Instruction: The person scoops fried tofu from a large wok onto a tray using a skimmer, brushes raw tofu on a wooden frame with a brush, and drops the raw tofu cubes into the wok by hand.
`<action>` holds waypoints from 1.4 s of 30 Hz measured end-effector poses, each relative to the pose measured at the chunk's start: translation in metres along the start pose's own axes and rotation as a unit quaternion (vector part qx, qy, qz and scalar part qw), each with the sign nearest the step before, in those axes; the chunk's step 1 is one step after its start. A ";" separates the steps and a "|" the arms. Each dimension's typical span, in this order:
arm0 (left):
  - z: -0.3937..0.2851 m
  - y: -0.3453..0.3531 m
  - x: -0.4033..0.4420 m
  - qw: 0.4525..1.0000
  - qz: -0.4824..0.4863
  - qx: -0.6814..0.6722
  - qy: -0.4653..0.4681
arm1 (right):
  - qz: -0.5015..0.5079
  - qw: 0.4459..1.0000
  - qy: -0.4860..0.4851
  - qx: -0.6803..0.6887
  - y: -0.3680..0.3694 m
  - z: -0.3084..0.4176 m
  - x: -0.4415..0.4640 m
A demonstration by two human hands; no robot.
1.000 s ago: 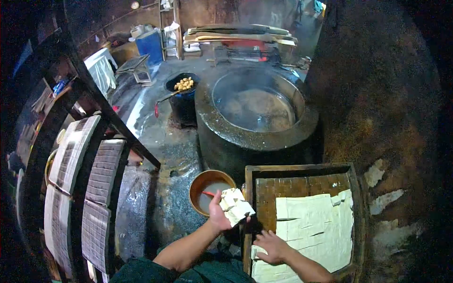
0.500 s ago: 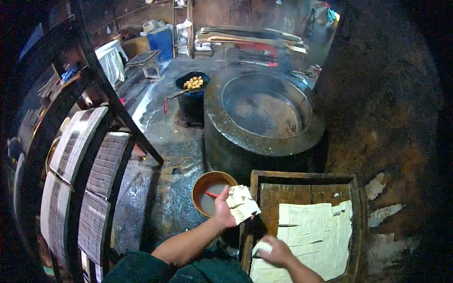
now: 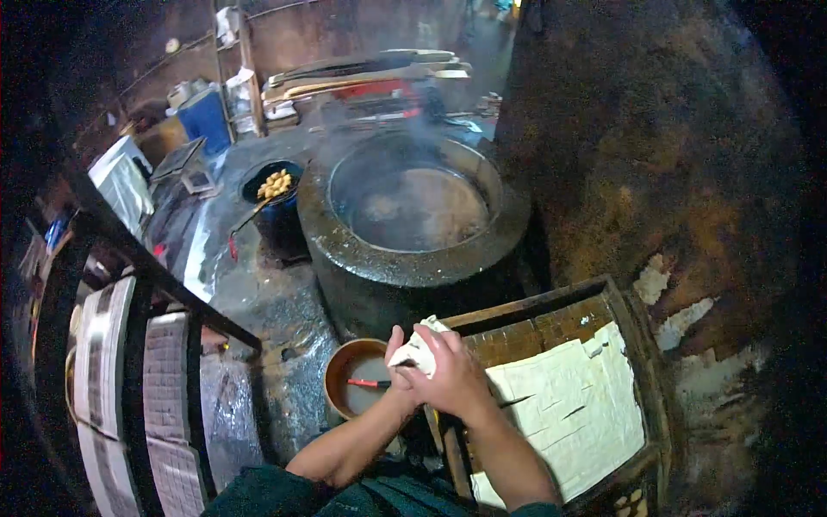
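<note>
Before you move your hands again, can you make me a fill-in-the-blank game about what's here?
The left hand and right hand are both on the tofu pieces, so the number of hands touching them is ____.
The handle lying across the bowl is colored ____.
Between the bowl and the round vat, the smaller one is the ____.
The bin near the back wall is colored ____.

Missing words: two; red; bowl; blue
</note>
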State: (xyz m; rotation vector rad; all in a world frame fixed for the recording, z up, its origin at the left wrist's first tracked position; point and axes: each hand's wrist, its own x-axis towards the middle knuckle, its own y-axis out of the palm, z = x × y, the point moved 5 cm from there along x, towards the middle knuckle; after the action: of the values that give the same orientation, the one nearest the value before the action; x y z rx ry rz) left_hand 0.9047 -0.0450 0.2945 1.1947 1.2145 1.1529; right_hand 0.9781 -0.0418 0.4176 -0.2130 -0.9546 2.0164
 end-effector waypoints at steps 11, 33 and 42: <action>-0.130 -0.071 0.097 0.996 0.022 -0.069 -0.050 | -0.193 0.979 -0.016 -0.057 0.094 0.005 0.146; -0.368 -0.288 0.489 0.472 -0.057 0.822 -0.314 | -0.174 0.874 0.335 -0.306 0.135 -0.124 0.088; -0.159 0.036 0.258 0.600 0.337 0.707 -0.163 | -0.211 0.891 0.284 -0.284 0.138 -0.122 0.082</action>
State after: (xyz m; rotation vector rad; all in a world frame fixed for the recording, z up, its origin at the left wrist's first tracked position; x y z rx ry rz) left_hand 0.7534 0.2186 0.3197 3.1095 1.3348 0.0784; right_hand 0.8981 0.0426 0.2533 -0.7963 -1.0618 1.1317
